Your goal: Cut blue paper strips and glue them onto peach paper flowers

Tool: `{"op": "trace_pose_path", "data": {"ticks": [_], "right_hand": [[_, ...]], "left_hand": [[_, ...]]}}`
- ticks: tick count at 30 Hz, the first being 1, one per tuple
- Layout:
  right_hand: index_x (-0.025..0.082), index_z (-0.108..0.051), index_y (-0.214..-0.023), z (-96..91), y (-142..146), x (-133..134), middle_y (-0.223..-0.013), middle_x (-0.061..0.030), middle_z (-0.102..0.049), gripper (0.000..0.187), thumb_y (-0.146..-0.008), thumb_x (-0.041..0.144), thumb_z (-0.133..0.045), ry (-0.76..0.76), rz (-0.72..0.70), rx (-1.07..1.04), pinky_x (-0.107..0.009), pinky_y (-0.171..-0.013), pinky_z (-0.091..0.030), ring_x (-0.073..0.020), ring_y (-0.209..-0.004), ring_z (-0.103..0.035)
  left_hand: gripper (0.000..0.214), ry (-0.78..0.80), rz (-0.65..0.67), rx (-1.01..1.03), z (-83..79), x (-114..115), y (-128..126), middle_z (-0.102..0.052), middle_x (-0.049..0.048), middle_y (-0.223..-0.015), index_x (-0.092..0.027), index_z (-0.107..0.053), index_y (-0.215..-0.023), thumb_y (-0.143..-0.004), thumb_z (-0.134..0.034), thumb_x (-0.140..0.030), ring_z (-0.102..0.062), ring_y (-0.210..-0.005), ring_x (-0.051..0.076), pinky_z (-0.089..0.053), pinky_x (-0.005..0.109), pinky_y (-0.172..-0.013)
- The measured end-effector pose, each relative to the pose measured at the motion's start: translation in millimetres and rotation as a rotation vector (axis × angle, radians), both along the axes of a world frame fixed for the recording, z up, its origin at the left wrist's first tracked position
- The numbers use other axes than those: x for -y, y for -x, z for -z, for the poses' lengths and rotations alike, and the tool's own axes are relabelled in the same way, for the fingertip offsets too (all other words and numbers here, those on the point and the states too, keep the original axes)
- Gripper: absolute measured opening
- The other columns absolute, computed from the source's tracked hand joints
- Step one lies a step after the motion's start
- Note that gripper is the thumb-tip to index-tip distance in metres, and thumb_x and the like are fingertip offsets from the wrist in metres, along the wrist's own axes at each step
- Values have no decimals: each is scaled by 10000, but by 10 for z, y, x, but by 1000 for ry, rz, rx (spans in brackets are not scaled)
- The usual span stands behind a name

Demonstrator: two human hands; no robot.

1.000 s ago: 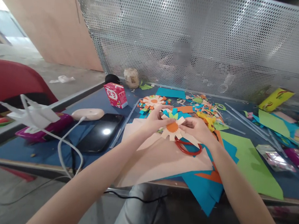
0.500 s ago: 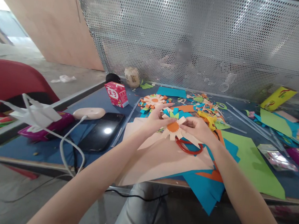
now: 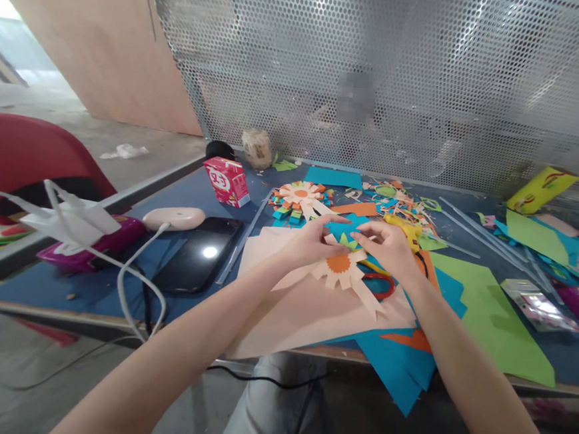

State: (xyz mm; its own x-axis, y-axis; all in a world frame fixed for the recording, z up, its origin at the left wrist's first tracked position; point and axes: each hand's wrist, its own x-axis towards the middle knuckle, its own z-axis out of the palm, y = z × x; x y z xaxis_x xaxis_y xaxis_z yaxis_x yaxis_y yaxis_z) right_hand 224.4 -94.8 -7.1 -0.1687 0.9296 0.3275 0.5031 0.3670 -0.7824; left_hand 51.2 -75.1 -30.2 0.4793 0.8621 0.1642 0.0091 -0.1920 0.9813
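"Peach petals, orange middle — where does that paper flower (image 3: pixel 338 266) sit?"

"Just below the hands, over the peach sheet (image 3: pixel 281 317). Whether it's lifted, I can't tell."

"And the hands?"

"The left hand (image 3: pixel 318 239) and the right hand (image 3: pixel 386 246) are near each other but apart, fingers bent on either side of some blue paper (image 3: pixel 351 227). Whether either one pinches it, I can't tell — the fingers hide the contact."

"How would you handle it well?"

"Lightly, I'd say. Thin strips probably crease easily, so support each petal near its base, work one at a time, and keep the centre flat. Mind the red loop handle (image 3: pixel 392 289) beside the flower; it could snag the tails."
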Motion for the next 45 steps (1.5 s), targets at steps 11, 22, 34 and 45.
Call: {"op": "trace_pose_path", "data": {"ticks": [11,22,34,45], "right_hand": [[176,-628,-769,72,-33,-86,-668,-15,-645,252,-685,413,-604,89,19,-241,-244,-510,-449,-117,-535,-560],[166,-584,-815,120,-31,-60,-754,-32,-645,238,-663,339,-646,217,-90,-102,-280,-635,-466,-156,-693,-602],[172,-555,-722,71,-10,-27,-655,22,-573,215,-636,337,-663,314,-120,-207,-229,-549,-420,-108,-596,-549],[172,-458,-564,164,-35,-60,-542,43,-444,337,-678,447,-617,204,-82,-70,-222,-492,-345,-83,-502,-426]], "left_hand": [[528,14,-173,-33,-89,22,-12,-431,-81,-481,-155,-579,-1053,-563,-748,-259,-324,-399,29,-205,162,-378],[377,32,-321,129,14,-85,0,-533,-36,-587,-142,-609,-893,-629,-672,-404,-457,-505,58,-344,177,-471],[360,6,-345,196,27,-126,16,-577,-24,-563,-135,-637,-832,-587,-708,-390,-481,-501,63,-360,185,-487],[387,-30,-311,192,55,-142,22,-535,-28,-525,-144,-657,-872,-611,-698,-425,-473,-460,70,-357,186,-434]]}}
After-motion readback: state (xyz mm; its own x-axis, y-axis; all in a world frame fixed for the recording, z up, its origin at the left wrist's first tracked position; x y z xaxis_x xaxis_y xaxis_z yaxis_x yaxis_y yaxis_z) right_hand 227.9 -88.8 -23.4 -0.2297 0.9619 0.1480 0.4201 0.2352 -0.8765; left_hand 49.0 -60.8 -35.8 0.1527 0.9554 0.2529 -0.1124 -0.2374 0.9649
